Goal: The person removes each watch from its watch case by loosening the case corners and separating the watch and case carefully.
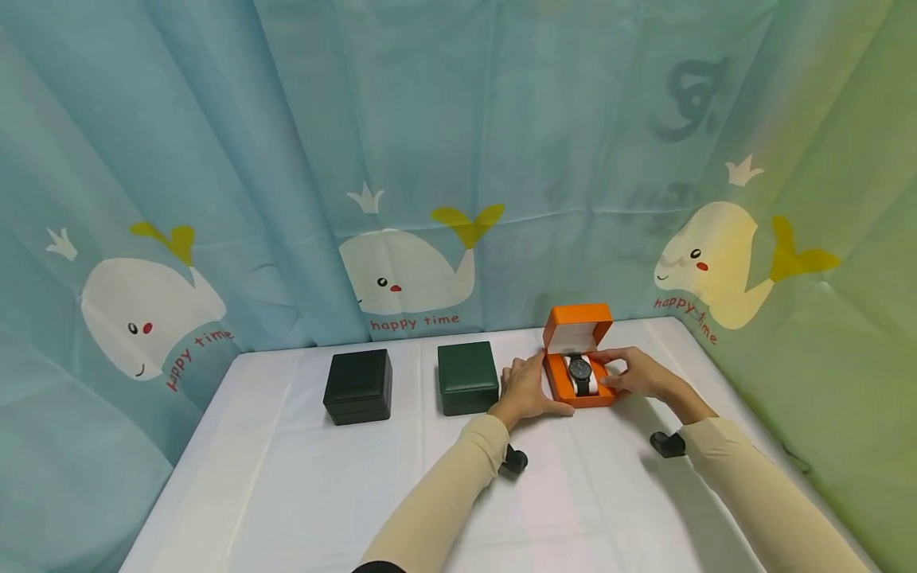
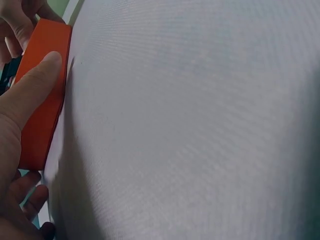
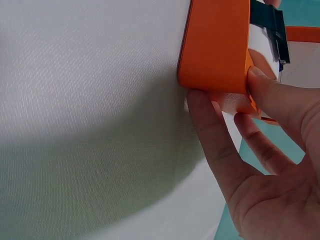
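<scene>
An orange watch box [image 1: 597, 401] stands on the white table at the back right, its lid [image 1: 582, 314] raised. Inside lies a black wristwatch [image 1: 580, 371] on a white cushion. My left hand [image 1: 526, 390] holds the box from the left; in the left wrist view its thumb [image 2: 37, 82] lies along the orange front wall [image 2: 44, 122]. On the other side, my right hand [image 1: 637, 374] pinches the box's right end. The right wrist view shows the thumb [image 3: 280, 97] at the upper rim and a finger [image 3: 210, 132] against the outer wall below.
Left of my left hand sits a closed green box [image 1: 468, 379], close to its fingers. Farther left stands a closed black box [image 1: 358, 387]. A blue curtain [image 1: 301, 159] with whale prints hangs behind the table, and a green one [image 1: 845, 382] borders the right edge.
</scene>
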The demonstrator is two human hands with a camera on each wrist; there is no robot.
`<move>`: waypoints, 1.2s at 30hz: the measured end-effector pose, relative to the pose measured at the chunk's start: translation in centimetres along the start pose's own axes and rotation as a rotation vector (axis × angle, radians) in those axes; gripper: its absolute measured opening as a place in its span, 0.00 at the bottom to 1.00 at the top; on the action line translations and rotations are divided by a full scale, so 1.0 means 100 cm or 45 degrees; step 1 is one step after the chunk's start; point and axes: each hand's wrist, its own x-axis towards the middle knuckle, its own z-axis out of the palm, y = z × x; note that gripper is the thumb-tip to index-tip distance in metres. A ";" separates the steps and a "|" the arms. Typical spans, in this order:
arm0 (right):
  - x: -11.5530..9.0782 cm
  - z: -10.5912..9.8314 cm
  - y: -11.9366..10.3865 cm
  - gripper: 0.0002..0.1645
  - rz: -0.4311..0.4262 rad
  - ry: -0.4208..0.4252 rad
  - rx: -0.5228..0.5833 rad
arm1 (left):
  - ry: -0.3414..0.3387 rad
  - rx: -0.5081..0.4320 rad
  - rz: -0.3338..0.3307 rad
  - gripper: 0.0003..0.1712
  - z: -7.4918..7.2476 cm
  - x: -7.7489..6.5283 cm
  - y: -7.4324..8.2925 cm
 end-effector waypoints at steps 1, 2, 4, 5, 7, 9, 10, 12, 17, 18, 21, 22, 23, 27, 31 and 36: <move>0.000 0.000 0.000 0.35 0.006 -0.003 0.004 | -0.004 -0.004 -0.001 0.71 -0.001 0.000 0.001; 0.000 0.000 0.001 0.35 0.012 -0.004 0.010 | -0.005 -0.009 0.002 0.71 -0.001 -0.001 0.001; 0.000 -0.001 0.002 0.35 0.016 -0.003 0.013 | -0.010 -0.019 0.006 0.71 -0.004 -0.002 0.002; 0.001 -0.001 0.003 0.35 0.015 -0.001 0.012 | -0.012 -0.024 0.008 0.70 -0.005 -0.003 0.003; 0.001 -0.001 0.004 0.35 -0.002 0.005 0.002 | -0.013 -0.024 0.012 0.70 -0.007 -0.004 0.003; 0.002 -0.002 0.005 0.34 -0.016 0.012 -0.011 | -0.006 -0.030 0.017 0.68 -0.009 -0.004 0.003; 0.002 -0.002 0.005 0.34 -0.017 0.017 -0.014 | -0.003 -0.035 0.022 0.68 -0.009 -0.004 0.003; 0.002 -0.002 0.006 0.34 -0.020 0.019 -0.019 | 0.006 -0.055 0.032 0.66 -0.009 -0.005 0.003; 0.001 -0.001 0.005 0.34 0.004 0.010 -0.022 | 0.049 -0.134 0.081 0.60 -0.008 -0.008 0.001; 0.001 -0.001 0.004 0.35 0.006 0.009 -0.028 | 0.057 -0.145 0.092 0.59 -0.008 -0.009 0.001; 0.000 0.000 0.004 0.34 0.015 0.009 -0.021 | 0.087 -0.169 0.123 0.52 -0.009 -0.011 0.002; -0.001 0.000 0.004 0.34 0.013 0.011 -0.019 | 0.093 -0.171 0.132 0.51 -0.009 -0.012 0.002; -0.001 0.000 0.004 0.34 0.012 0.009 -0.016 | 0.103 -0.172 0.145 0.49 -0.010 -0.012 0.002; -0.001 0.000 0.004 0.34 -0.005 0.012 -0.016 | 0.138 -0.166 0.190 0.44 -0.012 -0.014 0.003; -0.001 0.000 0.004 0.33 -0.032 0.019 -0.027 | 0.157 -0.151 0.210 0.40 -0.013 -0.013 0.003; 0.000 0.001 0.005 0.33 -0.009 0.016 -0.018 | 0.169 -0.133 0.230 0.36 -0.014 -0.009 0.002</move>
